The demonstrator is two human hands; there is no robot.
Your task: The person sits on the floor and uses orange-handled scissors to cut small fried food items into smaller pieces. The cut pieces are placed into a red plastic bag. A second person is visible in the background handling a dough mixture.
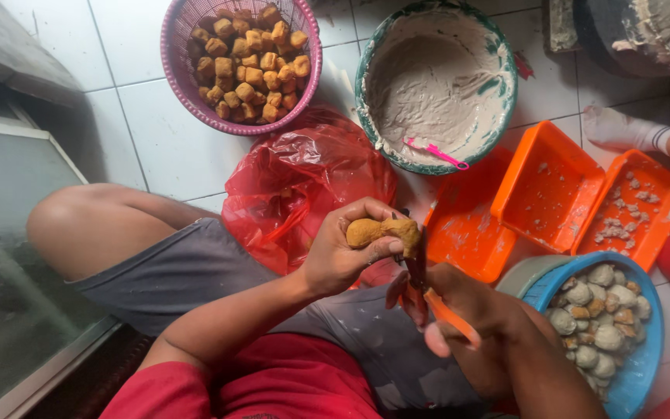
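A: We see a large green-rimmed bowl [436, 81] of grey paste, part scraped; pink plastic basket [240, 62] of fried tofu cubes, still full.

B: Blue bowl [603, 326] holds stuffed ones. Our left hand [343, 252] is closed on one brown tofu puff [385, 230]; right hand [467, 310] is clenched around an orange-handled knife [443, 310], at the puff.

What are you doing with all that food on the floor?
A person sits on the tiled floor. The left hand holds a brown fried tofu puff, and the right hand works an orange-handled knife against it. A pink basket holds more tofu puffs, a green bowl has pale paste smeared inside, and a blue bowl at the right holds stuffed pieces. Orange trays lie between them.
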